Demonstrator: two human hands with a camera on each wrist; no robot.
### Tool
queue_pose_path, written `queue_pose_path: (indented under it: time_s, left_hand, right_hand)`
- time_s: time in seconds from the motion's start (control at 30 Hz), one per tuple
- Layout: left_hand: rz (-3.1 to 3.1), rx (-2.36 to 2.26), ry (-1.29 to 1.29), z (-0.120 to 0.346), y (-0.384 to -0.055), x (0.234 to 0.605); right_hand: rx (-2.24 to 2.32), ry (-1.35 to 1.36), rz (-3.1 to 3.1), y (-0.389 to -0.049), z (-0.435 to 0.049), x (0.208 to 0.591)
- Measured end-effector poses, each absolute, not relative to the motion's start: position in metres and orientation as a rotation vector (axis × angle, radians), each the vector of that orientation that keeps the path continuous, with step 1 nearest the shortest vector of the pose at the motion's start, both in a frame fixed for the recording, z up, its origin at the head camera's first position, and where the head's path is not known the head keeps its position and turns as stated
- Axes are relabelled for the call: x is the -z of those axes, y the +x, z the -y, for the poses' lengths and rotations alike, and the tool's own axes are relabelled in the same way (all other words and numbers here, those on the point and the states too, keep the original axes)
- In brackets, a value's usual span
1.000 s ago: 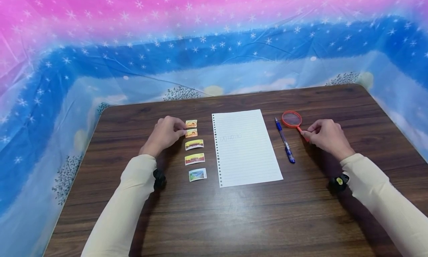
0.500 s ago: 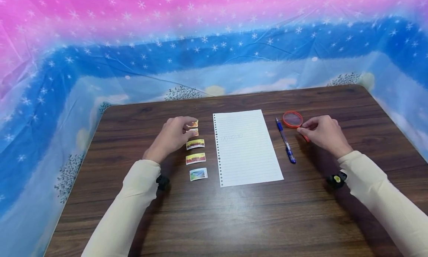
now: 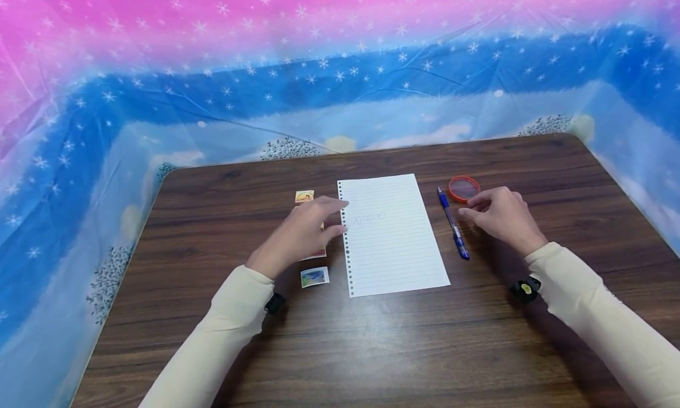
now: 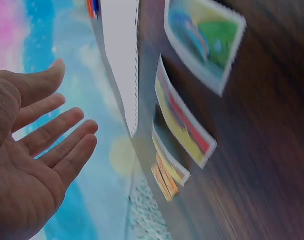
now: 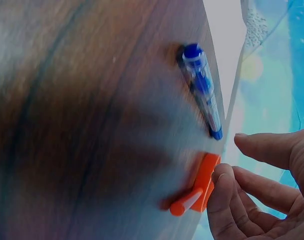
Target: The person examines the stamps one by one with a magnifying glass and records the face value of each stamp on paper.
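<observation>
My left hand [image 3: 300, 234] hovers over the column of stamps, its fingertips at the punched left edge of a lined sheet of paper [image 3: 393, 248]. The left wrist view shows its fingers spread and holding nothing. The top stamp [image 3: 304, 196] and the bottom landscape stamp [image 3: 315, 277] stay visible; the ones between are mostly covered. My right hand [image 3: 504, 216], thumb apart from its bent fingers, is between the blue pen [image 3: 453, 225] and the red magnifying glass [image 3: 464, 178], whose handle it hides in the head view. In the right wrist view the orange-red handle [image 5: 191, 200] lies beside the fingers.
The dark wooden table [image 3: 345, 361] has a patterned pink and blue cloth [image 3: 340, 83] hanging behind it and at its sides. Faint writing [image 3: 368, 218] shows on the sheet. Both wrists carry small black cameras.
My left hand has left the two upper stamps and moved right and nearer to the sheet's edge. My right hand has let go of the magnifying glass's handle and shifted left toward the pen.
</observation>
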State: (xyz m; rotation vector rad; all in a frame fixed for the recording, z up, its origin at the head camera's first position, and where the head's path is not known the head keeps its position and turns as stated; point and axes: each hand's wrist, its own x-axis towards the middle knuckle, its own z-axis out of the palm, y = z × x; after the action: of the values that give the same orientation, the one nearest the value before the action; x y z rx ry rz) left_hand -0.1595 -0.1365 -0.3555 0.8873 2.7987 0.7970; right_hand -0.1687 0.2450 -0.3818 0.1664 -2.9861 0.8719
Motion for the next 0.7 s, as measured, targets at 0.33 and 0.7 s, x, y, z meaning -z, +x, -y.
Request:
queue_pose_path:
  time_s: [0.33,0.7]
  left_hand:
    - [-2.7,-0.56,1.038,0.109,-0.141,0.362]
    - [-2.574,-0.409,1.059,0.088,-0.131,0.37]
  right_hand:
    - [-0.87,0.236,3.005,-0.164,-0.237,0.387]
    - [-0.853,0.233,3.056,-0.16,-0.232,0.391]
